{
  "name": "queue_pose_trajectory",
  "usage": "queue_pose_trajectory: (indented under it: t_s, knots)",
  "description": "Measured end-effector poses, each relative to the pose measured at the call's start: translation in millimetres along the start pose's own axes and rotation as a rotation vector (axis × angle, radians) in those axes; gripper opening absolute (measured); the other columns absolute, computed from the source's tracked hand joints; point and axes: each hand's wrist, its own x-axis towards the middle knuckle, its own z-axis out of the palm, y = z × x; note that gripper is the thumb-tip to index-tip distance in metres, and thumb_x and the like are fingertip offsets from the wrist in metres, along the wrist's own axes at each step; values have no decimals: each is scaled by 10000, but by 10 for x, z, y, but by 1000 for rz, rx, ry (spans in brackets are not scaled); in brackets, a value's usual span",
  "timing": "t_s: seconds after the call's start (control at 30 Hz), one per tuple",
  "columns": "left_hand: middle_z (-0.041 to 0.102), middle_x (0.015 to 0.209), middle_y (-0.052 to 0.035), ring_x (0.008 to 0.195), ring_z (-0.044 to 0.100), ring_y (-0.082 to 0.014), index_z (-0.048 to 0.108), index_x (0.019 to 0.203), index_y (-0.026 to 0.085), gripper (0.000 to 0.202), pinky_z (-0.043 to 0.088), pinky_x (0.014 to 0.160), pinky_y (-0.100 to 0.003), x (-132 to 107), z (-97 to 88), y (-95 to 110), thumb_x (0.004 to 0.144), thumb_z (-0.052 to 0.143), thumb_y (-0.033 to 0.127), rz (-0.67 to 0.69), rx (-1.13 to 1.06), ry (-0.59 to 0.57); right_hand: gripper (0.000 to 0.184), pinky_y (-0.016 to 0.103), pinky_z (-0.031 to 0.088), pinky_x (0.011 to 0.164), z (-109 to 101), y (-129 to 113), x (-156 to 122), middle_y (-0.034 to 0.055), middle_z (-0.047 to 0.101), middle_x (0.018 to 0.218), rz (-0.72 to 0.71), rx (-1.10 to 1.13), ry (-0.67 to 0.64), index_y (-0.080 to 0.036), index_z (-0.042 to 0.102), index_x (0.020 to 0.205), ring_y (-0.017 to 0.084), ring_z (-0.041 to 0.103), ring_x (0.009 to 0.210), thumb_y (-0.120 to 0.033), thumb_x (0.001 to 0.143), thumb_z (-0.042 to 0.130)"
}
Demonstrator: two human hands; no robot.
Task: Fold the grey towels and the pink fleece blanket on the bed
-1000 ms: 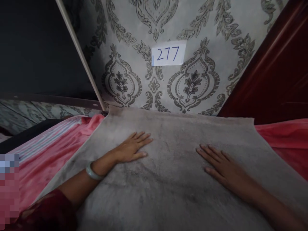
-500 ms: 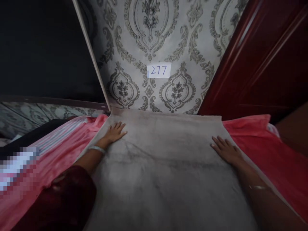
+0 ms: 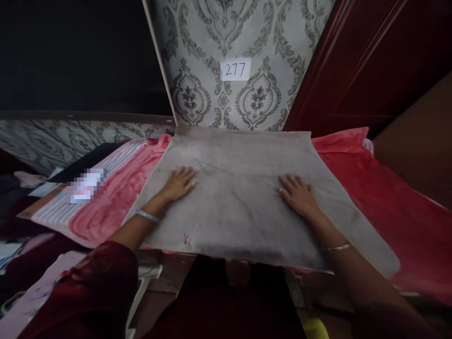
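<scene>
A grey cloth lies spread over the table, slightly creased, with a small pink mark near its front left edge. Flat on its left part rests my left hand, fingers spread, a bracelet on the wrist. My right hand presses palm down on the right part, fingers apart, with a thin bangle further up the arm. Beneath the grey cloth, a red and pink blanket shows on both sides, its striped border at the left end.
Patterned wallpaper rises behind the table, bearing a paper label marked 277. A large dark screen stands back left, and a dark red wooden panel back right. A blurred-out item lies on the blanket's left side.
Both hands have slid back toward me over the grey cloth, the right also inward. The view has tilted down, bringing the cloth's front edge and my lap into sight.
</scene>
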Motion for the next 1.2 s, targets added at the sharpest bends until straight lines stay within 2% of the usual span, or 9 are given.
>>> queue_pose_trajectory:
  t_s: [0.07,0.13,0.37,0.5,0.6,0.77,0.9,1.07,1.2]
  knots:
    - [220,1701,-68,1570,152,-336,285,1615,264,656,151,1236,-601,-125,106,236,1013,340,519,20,-6,8,617,636,268,1181,59,-224,-116,35,272,1682,-36,-22,-56,-322,339,1594,332,228,1535,-533,1022,245]
    - [208,1702,-82,1571,143,-344,264,1622,243,676,156,1233,-609,-304,157,215,1013,335,528,-63,-4,19,633,620,276,1185,89,-150,-256,36,261,1686,17,-36,-79,-314,325,1601,329,230,1536,-544,1017,245]
    - [193,1702,-88,1564,172,-343,271,1620,228,665,203,1218,-623,-1166,75,-664,1019,265,513,-405,-12,-26,686,631,286,1173,-5,806,-970,123,304,1661,283,-64,-48,-207,354,1593,382,301,1498,-526,1008,189]
    - [272,1683,-65,1558,213,-306,320,1603,249,626,228,1226,-576,-1506,91,-869,1020,255,466,-452,-7,-7,738,602,289,1186,-35,983,-1287,148,316,1650,412,-20,-24,-178,371,1584,387,292,1504,-555,990,148]
    - [346,1653,-91,1527,301,-309,401,1565,234,597,303,1198,-556,-1583,82,-886,1012,286,427,-485,8,-6,783,646,318,1151,-21,1056,-1357,194,346,1623,472,29,12,-171,413,1556,439,329,1475,-607,961,150]
    - [439,1577,-195,1480,368,-363,565,1407,130,547,365,1159,-563,-1330,39,-685,973,373,404,-358,75,212,710,719,373,1061,26,1093,-1164,234,440,1552,449,34,91,-152,539,1444,481,394,1417,-570,943,256]
    - [533,1507,-165,1424,454,-334,613,1351,153,500,372,1183,-492,-768,0,-445,913,480,353,-120,-51,289,594,642,414,1077,100,1034,-795,194,535,1484,315,69,169,-153,596,1367,390,460,1394,-470,923,361]
    - [673,1309,-155,1289,576,-311,722,1137,180,363,436,1127,-464,-32,-45,-208,859,507,270,-45,-220,361,497,497,459,1082,111,910,-300,192,642,1356,212,176,247,-125,688,1220,334,566,1302,-379,865,452]
    - [734,1147,-105,1162,633,-267,734,1014,210,282,473,1075,-425,290,1,-79,849,516,281,40,-278,386,487,443,462,1075,-15,653,7,177,695,1276,153,313,262,-113,716,1180,300,630,1208,-329,845,437]
